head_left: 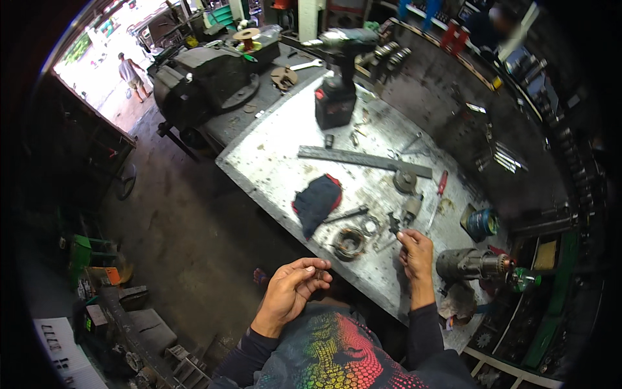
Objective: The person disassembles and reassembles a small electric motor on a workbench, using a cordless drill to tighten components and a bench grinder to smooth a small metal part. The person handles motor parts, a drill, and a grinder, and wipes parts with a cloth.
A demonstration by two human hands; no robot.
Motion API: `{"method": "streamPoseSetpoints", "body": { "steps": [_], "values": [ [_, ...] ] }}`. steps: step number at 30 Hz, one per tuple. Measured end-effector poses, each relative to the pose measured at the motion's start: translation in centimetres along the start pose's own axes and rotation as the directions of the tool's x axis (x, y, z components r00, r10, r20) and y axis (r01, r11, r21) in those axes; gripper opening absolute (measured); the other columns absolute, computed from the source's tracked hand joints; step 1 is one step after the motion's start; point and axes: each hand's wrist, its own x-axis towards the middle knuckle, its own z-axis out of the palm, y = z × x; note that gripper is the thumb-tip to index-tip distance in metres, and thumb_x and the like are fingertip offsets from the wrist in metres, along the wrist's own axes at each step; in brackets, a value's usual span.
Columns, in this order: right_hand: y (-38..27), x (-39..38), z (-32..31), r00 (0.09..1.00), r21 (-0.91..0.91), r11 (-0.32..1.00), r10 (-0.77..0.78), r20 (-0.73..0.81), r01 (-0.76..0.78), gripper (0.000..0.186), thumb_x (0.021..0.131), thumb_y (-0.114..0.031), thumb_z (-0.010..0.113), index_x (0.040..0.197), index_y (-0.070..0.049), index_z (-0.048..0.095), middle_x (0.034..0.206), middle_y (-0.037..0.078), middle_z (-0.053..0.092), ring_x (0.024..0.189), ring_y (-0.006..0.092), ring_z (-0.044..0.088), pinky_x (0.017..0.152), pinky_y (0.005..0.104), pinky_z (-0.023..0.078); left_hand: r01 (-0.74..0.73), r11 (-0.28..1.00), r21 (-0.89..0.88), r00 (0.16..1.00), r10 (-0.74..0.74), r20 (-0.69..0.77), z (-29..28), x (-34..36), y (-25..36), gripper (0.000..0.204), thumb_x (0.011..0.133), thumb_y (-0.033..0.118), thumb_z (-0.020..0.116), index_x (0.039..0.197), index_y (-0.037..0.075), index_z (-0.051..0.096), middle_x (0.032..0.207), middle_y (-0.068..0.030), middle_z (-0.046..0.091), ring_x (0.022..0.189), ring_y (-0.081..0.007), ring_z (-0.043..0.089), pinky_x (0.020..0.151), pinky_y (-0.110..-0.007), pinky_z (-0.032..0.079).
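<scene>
Head view shows the left hand (289, 290) raised off the near edge of the table (272, 162), its fingers curled in a narrow grip pinching a small part (319, 275) between thumb and fingertips; the part is too small to tell its shape or which way its long axis runs. The right hand (416, 253) rests over the table, its fingertips closed in a tight grip on a small dark piece (393, 223) that stands roughly upright, its long axis pointing away from the person. Taking the round wound stator (350, 242) as landmark: the small dark piece is just to its right, the left hand is below it and off the table, and the right hand is to its right and a little nearer the person. A dark cloth with red trim (317, 202) lies just up and left of the stator, and a dark slim tool (346, 214) lies between cloth and stator, its long axis running left to right. Farther beyond the stator lies a long flat metal bar (363, 159), and well beyond that stands a cordless drill (340, 71). Well to the stator's right lies a drill chuck body (473, 264).
</scene>
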Motion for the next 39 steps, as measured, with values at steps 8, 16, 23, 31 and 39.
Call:
{"method": "streamPoseSetpoints", "body": {
  "steps": [8,16,23,31,39],
  "values": [
    [-3.3,-10.0,24.4,0.813,-0.406,0.716,-0.413,0.41,0.568,0.018,0.088,-0.008,0.078,0.104,-0.003,0.072,0.074,-0.001,0.064,0.06,0.0071,0.055,0.055,0.0243,0.044,-0.017,0.994,-0.105,1.0,0.014,-0.025,-9.4,-2.3,13.4,0.058,0.111,0.049,0.04,0.134,-0.001,0.059,0.12,-0.018,0.067,0.105,-0.0286,0.067,0.096,-0.043,0.055],
    [1.9,-12.1,50.0,0.662,-0.406,0.667,-0.177,0.729,0.625,0.017,0.094,-0.016,0.074,0.108,-0.006,0.068,0.078,0.012,0.071,0.067,0.0241,0.07,0.06,0.0348,0.054,-0.104,0.952,-0.287,0.947,0.007,-0.322,-24.8,-3.6,26.1,0.044,0.105,0.041,0.053,0.121,0.003,0.067,0.105,-0.0136,0.072,0.098,-0.0241,0.068,0.087,-0.04,0.057],
    [4.9,-3.3,69.8,0.627,-0.232,0.96,0.277,0.728,-0.156,0.007,0.102,-0.006,0.063,0.101,0.001,0.064,0.081,0.001,0.064,0.062,0.0054,0.055,0.056,0.0234,0.047,-0.34,0.677,-0.653,0.936,0.177,-0.304,-39.7,-1.5,37.4,0.033,0.091,0.025,0.049,0.092,-0.005,0.063,0.115,-0.0272,0.069,0.116,-0.0415,0.065,0.112,-0.058,0.048],
    [5.3,-0.8,101.6,0.477,0.035,0.983,-0.117,0.871,0.178,0.027,0.095,0.01,0.045,0.111,0.001,0.064,0.094,0.007,0.066,0.086,0.015,0.064,0.081,0.029,0.054,-0.487,0.403,-0.775,0.736,0.666,-0.116,-50.4,0.7,61.2,0.052,0.089,0.034,0.042,0.118,0.0,0.07,0.113,-0.0178,0.072,0.112,-0.0321,0.067,0.105,-0.046,0.051],
    [3.7,5.2,125.8,0.136,0.234,0.62,-0.489,0.862,0.749,0.025,0.09,0.0,0.057,0.112,-0.004,0.068,0.105,0.014,0.068,0.1,0.0338,0.065,0.092,0.0405,0.05,-0.689,0.3,-0.66,0.704,0.492,-0.512,-56.4,7.1,85.4,0.071,0.102,0.043,0.04,0.155,-0.005,0.038,0.16,-0.0203,0.042,0.151,-0.0364,0.034,0.13,-0.047,0.019]
  ]
}}
